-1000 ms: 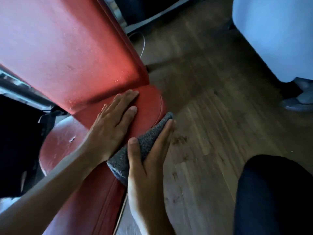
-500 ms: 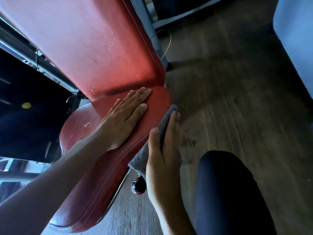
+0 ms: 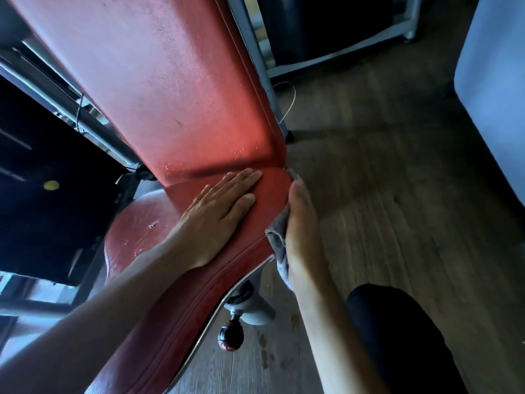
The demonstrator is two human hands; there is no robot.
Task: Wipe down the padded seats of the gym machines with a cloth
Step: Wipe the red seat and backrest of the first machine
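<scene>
**A:** Where is the cloth [image 3: 277, 240]?

**B:** Sandwiched between the right hand [image 3: 301, 223] and the seat's [image 3: 170, 294] right edge. That hand's fingers lie straight, pressing rather than gripping.

**A:** And the left hand [image 3: 218, 214]?

**B:** Spread flat on the seat top, holding nothing (bracing, probably). The edge runs from the backrest [image 3: 176, 81] toward the person.

Wood floor [image 3: 383, 194], blk knob [image 3: 230, 338], metal bar [image 3: 341, 54], yellow dot [image 3: 51, 184]

The left hand [image 3: 217, 214] lies flat, fingers straight, on the red padded seat [image 3: 176, 302]. Just beside it, the right hand [image 3: 302, 223] presses a grey cloth [image 3: 277, 240] against the seat's side edge, below the red backrest [image 3: 176, 81].
</scene>
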